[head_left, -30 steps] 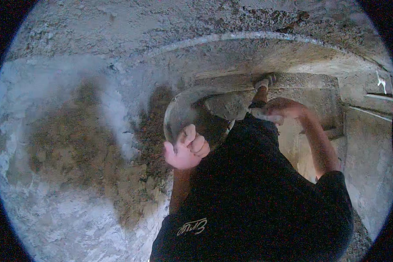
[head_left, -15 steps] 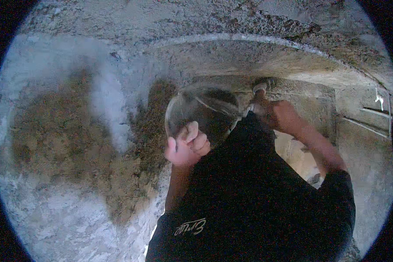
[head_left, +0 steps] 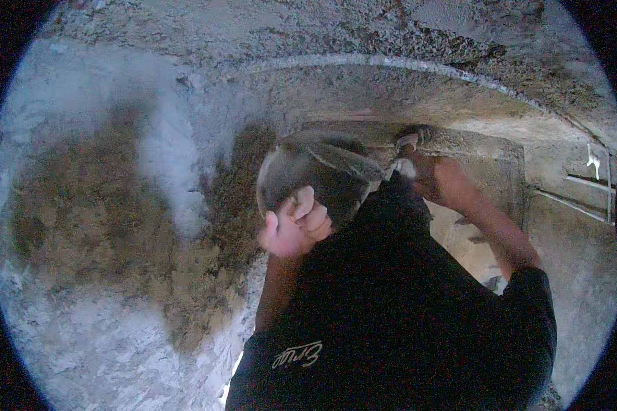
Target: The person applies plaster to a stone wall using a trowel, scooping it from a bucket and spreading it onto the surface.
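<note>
My left hand (head_left: 296, 225) is closed on the near left rim of a round, dark bowl (head_left: 279, 181), held in front of my chest. Grey, wet-looking matter coats its inside. My right hand (head_left: 432, 179) is closed just right of the bowl, on what looks like a trowel; its pale, narrow blade (head_left: 339, 162) lies across the bowl, smeared grey. The grip is mostly hidden by my fingers and dim light. Just above this hand shows a small dark and pale lump (head_left: 413, 135) that I cannot make out.
A rough wall (head_left: 116, 226) with brown and whitish patches stands close at left. Along the top runs a curved, pale-edged ledge (head_left: 404, 63). Thin pale bars (head_left: 572, 205) stick out at far right. My black shirt (head_left: 397, 308) fills the lower middle.
The pale blade in the bowl has turned slightly and shows more clearly. My right hand has shifted a little, and the bowl has moved slightly left. Both hands keep their hold.
</note>
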`<state>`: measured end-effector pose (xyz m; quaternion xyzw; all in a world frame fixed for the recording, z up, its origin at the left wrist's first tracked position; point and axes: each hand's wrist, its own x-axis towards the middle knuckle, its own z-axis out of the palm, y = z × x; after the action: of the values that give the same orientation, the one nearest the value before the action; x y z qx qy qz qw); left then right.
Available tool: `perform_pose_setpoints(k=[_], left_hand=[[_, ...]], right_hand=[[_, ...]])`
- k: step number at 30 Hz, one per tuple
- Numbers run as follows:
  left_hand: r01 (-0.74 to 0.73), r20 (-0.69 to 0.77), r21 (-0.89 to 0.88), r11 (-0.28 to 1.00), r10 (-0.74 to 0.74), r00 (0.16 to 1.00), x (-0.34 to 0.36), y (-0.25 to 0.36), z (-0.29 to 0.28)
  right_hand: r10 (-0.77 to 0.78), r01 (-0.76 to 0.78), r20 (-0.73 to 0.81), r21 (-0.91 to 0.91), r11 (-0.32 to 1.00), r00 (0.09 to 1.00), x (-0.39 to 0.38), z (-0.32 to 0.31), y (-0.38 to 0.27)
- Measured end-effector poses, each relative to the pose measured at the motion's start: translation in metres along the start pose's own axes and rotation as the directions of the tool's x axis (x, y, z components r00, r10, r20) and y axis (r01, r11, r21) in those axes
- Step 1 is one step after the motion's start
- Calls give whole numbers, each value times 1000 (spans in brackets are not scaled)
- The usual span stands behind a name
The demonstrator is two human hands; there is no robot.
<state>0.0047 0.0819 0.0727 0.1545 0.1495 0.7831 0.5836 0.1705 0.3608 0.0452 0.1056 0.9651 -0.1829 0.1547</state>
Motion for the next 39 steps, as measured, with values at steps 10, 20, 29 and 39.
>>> perform_pose_setpoints(k=[10,20,29,39], left_hand=[[29,23,-51,998,-28,999,2,2,-3],[12,6,-70,997,-11,1000,1,-2,-1],[20,20,-81,997,-19,1000,-3,-5,-2],[5,-20,-35,999,-5,1000,-8,-9,-3]], right_hand=[[18,-29,-114,-102,994,993,-12,-1,-8],[70,-51,-64,263,963,995,-12,15,-2],[170,-174,37,182,968,985,-15,18,-5],[47,-28,-45,356,934,998,-25,14,-14]])
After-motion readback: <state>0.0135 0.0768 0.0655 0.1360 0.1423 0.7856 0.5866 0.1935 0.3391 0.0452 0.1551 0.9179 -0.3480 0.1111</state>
